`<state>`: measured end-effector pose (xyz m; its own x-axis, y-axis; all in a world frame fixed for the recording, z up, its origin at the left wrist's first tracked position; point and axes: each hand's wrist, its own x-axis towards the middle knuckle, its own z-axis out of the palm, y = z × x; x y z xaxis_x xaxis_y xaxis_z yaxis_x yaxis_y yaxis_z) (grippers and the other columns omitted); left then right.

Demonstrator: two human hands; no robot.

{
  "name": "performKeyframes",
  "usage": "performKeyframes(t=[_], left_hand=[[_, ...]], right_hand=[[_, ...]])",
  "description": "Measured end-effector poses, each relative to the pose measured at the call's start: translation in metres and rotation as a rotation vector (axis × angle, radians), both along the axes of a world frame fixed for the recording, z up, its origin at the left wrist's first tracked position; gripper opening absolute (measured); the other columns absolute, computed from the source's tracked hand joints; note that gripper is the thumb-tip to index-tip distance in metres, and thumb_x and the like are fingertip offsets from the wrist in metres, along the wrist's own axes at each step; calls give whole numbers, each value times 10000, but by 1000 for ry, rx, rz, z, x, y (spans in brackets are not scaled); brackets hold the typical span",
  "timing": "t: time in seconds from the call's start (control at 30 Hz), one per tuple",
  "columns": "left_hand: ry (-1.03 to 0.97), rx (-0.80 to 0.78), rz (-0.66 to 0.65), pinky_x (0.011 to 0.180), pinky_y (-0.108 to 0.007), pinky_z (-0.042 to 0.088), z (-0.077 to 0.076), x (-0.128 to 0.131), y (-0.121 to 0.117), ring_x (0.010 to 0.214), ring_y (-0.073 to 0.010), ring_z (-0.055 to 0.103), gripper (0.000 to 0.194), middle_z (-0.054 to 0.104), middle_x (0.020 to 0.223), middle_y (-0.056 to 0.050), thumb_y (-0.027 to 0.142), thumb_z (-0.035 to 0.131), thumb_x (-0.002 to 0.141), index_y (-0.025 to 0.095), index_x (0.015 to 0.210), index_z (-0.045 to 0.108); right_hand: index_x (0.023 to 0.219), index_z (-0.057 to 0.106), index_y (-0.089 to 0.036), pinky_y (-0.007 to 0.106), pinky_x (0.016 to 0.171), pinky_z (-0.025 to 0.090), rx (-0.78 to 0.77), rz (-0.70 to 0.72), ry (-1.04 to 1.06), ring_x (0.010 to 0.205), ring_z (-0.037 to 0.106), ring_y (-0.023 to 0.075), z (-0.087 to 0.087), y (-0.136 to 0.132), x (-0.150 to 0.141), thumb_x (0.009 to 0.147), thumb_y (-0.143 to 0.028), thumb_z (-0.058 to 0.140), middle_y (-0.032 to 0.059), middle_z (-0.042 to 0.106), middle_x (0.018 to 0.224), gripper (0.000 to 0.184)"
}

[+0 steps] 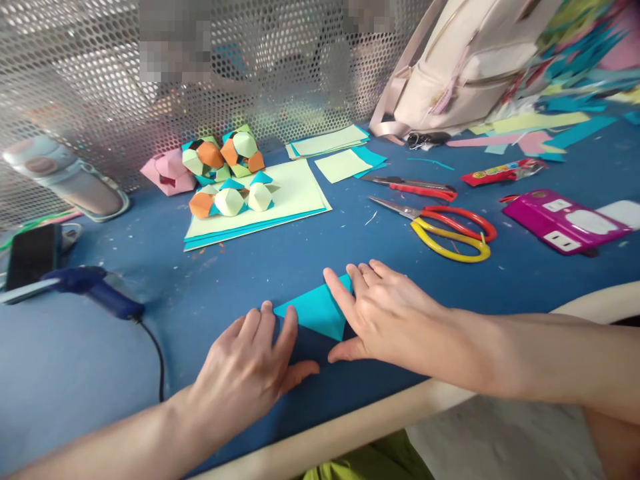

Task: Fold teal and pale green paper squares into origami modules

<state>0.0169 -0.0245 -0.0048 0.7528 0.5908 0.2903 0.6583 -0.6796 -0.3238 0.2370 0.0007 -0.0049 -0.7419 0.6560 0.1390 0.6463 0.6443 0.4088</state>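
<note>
Two wide-fingered hands on a turquoise paper triangle, long axis left-right, one corner toward the table edge

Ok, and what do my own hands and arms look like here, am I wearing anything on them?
Your left hand and right hand are both bare: no gloves, and no rings that I can see. The left forearm and right forearm show no sleeves, watch or bracelet within the frame. No clear markings stand out on either.
</note>
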Motion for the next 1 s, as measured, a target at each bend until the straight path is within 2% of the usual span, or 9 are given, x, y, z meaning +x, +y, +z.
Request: performKeyframes(t=[0.1,0.27,0.43,0.53,0.63,0.7,0.8,0.87,1.0], left_hand=[[-7,-21,-7,529,-364,524,2,0,7,701,-280,643,445,664,876,-179,467,476,866,89,1067,595],[-186,-155,-71,710,-390,530,-2,-3,23,902,-275,617,369,623,1088,-191,261,525,868,85,1190,490],[-399,-301,-114,731,-299,505,-7,-5,35,814,-180,594,129,647,900,-94,121,494,867,129,971,570],[-584,-389,29,686,-234,486,-3,-5,37,743,-129,585,87,616,801,-41,115,492,862,150,833,566],[-736,-444,190,622,-207,464,2,-3,37,700,-105,562,120,594,828,-22,161,515,844,170,725,524],[-842,-487,252,574,-196,447,4,-2,35,668,-93,539,160,580,875,-22,202,524,831,176,678,484],[-994,-593,325,546,-192,422,6,-1,33,653,-89,512,195,559,898,-25,254,531,815,181,653,447],[-1093,-669,342,594,-200,429,6,-1,31,715,-108,520,206,555,885,-27,275,545,804,185,650,441],[-1227,-879,359,621,-210,437,5,-1,32,704,-115,521,186,544,773,1,317,575,796,184,705,483]], right_hand=[[1336,410,26,451,817,457,-102,54,73,959,633,359,6,9,11,783,-729,393,295,642,1038,935],[1333,420,-64,412,827,446,-229,54,146,886,650,284,21,22,16,858,-489,541,163,689,967,648],[1219,519,-81,404,840,471,-234,44,346,891,649,262,22,31,3,895,-360,521,140,686,992,428],[1252,482,-73,433,928,455,-221,68,550,1105,566,289,18,36,0,897,-379,497,177,592,1209,468],[1395,284,-88,474,1022,386,-285,43,768,1302,379,295,14,39,-1,870,-413,517,197,402,1398,660],[1445,135,-107,478,997,409,-410,-21,906,1320,350,298,10,41,-3,850,-404,536,213,307,1446,777],[1456,34,-141,399,850,514,-665,-99,1096,1223,480,275,2,43,-8,845,-365,528,238,288,1444,817],[1453,49,-143,337,747,545,-779,-131,1167,1088,585,240,-1,44,-12,840,-345,527,235,399,1373,803],[1432,160,-88,278,526,529,-824,-239,1071,655,639,173,7,43,-17,825,-246,522,88,658,901,724]])
